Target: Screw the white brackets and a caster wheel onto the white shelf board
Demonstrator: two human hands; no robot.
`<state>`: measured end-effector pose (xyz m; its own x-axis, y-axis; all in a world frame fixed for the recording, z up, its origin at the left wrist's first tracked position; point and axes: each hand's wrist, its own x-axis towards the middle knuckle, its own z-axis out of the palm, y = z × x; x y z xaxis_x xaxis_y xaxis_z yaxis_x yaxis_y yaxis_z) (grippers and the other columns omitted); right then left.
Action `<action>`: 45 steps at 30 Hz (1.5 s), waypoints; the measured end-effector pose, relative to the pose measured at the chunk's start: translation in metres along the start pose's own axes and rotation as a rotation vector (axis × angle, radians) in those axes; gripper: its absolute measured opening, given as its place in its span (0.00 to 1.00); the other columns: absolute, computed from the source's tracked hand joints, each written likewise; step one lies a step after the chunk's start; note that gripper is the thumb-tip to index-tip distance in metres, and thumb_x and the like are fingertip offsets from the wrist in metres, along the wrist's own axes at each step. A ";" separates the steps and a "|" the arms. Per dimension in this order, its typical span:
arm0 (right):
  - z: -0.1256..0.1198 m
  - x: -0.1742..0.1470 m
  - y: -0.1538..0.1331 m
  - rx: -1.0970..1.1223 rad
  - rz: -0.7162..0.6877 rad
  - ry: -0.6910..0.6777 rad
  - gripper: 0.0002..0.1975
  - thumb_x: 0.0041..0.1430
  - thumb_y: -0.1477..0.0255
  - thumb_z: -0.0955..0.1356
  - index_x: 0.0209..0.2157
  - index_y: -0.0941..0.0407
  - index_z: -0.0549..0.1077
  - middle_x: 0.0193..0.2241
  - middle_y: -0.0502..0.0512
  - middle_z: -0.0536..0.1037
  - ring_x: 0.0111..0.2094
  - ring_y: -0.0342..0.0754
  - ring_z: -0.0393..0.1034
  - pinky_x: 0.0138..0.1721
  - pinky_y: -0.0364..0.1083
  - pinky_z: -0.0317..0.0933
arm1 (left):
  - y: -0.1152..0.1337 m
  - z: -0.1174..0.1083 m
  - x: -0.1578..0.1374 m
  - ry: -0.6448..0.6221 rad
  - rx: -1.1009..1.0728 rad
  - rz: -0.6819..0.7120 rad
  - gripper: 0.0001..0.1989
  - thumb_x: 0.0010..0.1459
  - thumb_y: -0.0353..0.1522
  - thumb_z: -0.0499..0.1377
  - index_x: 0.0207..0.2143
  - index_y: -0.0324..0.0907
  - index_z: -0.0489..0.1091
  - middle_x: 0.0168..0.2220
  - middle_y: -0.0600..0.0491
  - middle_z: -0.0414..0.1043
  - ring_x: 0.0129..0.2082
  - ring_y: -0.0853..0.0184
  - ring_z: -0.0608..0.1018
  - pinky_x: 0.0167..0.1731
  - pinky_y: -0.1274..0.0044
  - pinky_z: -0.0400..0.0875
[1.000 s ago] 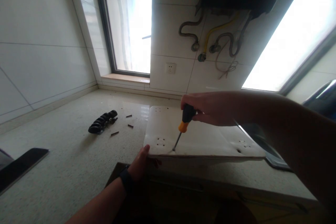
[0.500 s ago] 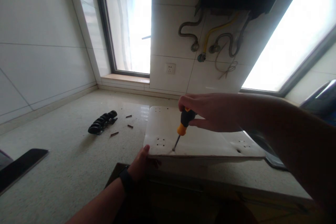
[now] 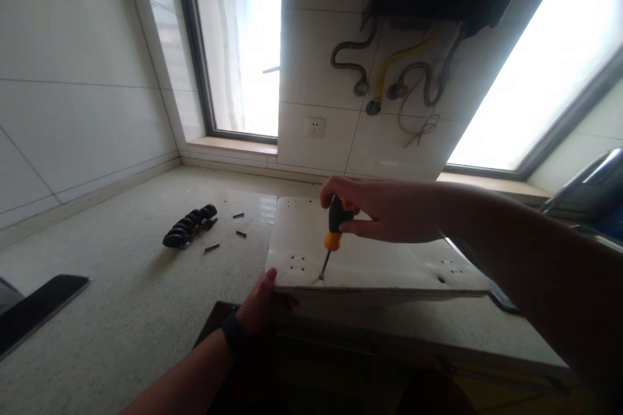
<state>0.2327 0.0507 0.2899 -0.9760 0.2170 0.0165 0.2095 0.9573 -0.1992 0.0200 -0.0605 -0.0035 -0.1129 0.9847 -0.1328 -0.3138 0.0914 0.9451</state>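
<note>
My right hand (image 3: 363, 209) is wrapped round the black and yellow handle of a screwdriver (image 3: 333, 240). The screwdriver leans slightly, its tip down at a hole near the front edge of a white board (image 3: 379, 266). With the thumb on top and the fingers underneath, my left hand (image 3: 263, 298) grips the board's front left corner. Small groups of holes mark the board's corners, and one larger dark hole shows at its front right. Whether a screw sits under the tip is too small to tell.
Left of the board, several screws (image 3: 211, 248) lie on the speckled countertop (image 3: 146, 311) beside a black ribbed part (image 3: 189, 227). A dark flat object (image 3: 43, 311) rests at far left. Behind are a wall socket (image 3: 315, 127) and hoses (image 3: 384, 71); a metal faucet (image 3: 579, 178) stands right.
My right hand and the screwdriver's handle have shifted a little left, so the screwdriver stands more upright. Its tip stays at the same spot. My left hand has not moved.
</note>
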 end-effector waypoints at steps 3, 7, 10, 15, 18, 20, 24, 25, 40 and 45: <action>0.002 0.006 -0.003 -0.037 0.072 0.062 0.17 0.62 0.61 0.69 0.48 0.54 0.68 0.39 0.53 0.77 0.35 0.45 0.69 0.33 0.44 0.56 | 0.002 0.001 -0.001 0.017 0.022 -0.005 0.45 0.51 0.65 0.53 0.45 0.30 0.69 0.34 0.38 0.76 0.28 0.58 0.79 0.30 0.69 0.74; 0.006 0.009 -0.009 -0.269 0.184 0.156 0.23 0.61 0.51 0.67 0.45 0.56 0.71 0.31 0.53 0.76 0.28 0.46 0.66 0.30 0.45 0.51 | 0.005 0.003 -0.002 0.002 0.032 0.004 0.45 0.51 0.65 0.53 0.45 0.30 0.69 0.33 0.38 0.76 0.28 0.58 0.78 0.30 0.70 0.73; 0.008 0.004 -0.008 -0.127 0.059 0.157 0.20 0.64 0.60 0.66 0.54 0.55 0.65 0.46 0.58 0.75 0.39 0.48 0.69 0.37 0.45 0.57 | 0.005 0.003 -0.001 -0.007 0.029 -0.009 0.45 0.50 0.66 0.53 0.45 0.30 0.69 0.33 0.38 0.76 0.27 0.59 0.78 0.30 0.70 0.73; 0.014 0.003 0.001 0.153 -0.069 0.155 0.19 0.65 0.68 0.66 0.56 0.55 0.63 0.49 0.58 0.73 0.45 0.45 0.68 0.44 0.44 0.59 | 0.005 0.002 -0.002 0.003 -0.025 -0.030 0.44 0.48 0.65 0.57 0.45 0.32 0.69 0.34 0.39 0.77 0.28 0.58 0.79 0.30 0.70 0.74; 0.021 0.007 0.002 0.011 -0.061 0.272 0.17 0.64 0.59 0.68 0.47 0.57 0.70 0.40 0.57 0.74 0.36 0.44 0.66 0.37 0.44 0.57 | 0.006 0.003 -0.002 0.000 -0.019 -0.011 0.43 0.49 0.64 0.57 0.45 0.31 0.69 0.36 0.38 0.77 0.28 0.58 0.79 0.31 0.69 0.74; 0.024 0.008 0.001 -0.042 -0.055 0.311 0.18 0.64 0.57 0.67 0.45 0.57 0.71 0.39 0.57 0.73 0.33 0.44 0.64 0.35 0.44 0.56 | 0.006 0.003 -0.002 -0.008 -0.013 -0.002 0.44 0.51 0.64 0.56 0.47 0.31 0.68 0.36 0.38 0.77 0.30 0.57 0.79 0.32 0.68 0.74; 0.023 0.006 -0.001 0.158 -0.067 0.182 0.23 0.63 0.73 0.65 0.58 0.57 0.61 0.51 0.61 0.71 0.42 0.45 0.67 0.42 0.44 0.61 | 0.003 0.002 0.000 -0.007 -0.009 -0.020 0.46 0.49 0.66 0.55 0.46 0.30 0.68 0.33 0.38 0.76 0.28 0.58 0.79 0.30 0.69 0.73; 0.023 0.006 0.000 0.231 -0.080 0.138 0.24 0.62 0.75 0.64 0.60 0.57 0.59 0.52 0.61 0.70 0.44 0.45 0.68 0.44 0.44 0.61 | 0.003 0.001 0.000 -0.003 -0.013 -0.026 0.46 0.48 0.66 0.55 0.47 0.30 0.68 0.35 0.38 0.77 0.28 0.58 0.79 0.30 0.70 0.73; 0.024 0.011 0.005 0.272 -0.044 0.167 0.26 0.66 0.73 0.63 0.63 0.57 0.57 0.57 0.60 0.68 0.51 0.45 0.67 0.51 0.46 0.61 | 0.002 0.002 -0.001 -0.012 -0.013 -0.011 0.45 0.49 0.65 0.55 0.45 0.30 0.68 0.36 0.36 0.76 0.28 0.58 0.78 0.29 0.69 0.73; 0.029 0.015 0.008 0.048 0.022 0.347 0.24 0.61 0.56 0.70 0.52 0.56 0.70 0.37 0.54 0.74 0.35 0.44 0.67 0.37 0.45 0.60 | 0.006 0.003 -0.002 -0.014 0.002 -0.012 0.45 0.48 0.66 0.55 0.44 0.30 0.69 0.32 0.38 0.76 0.27 0.58 0.78 0.31 0.69 0.73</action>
<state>0.2181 0.0560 0.2596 -0.8915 0.2972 0.3420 0.2188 0.9434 -0.2493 0.0213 -0.0616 0.0038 -0.0962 0.9855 -0.1398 -0.3135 0.1033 0.9440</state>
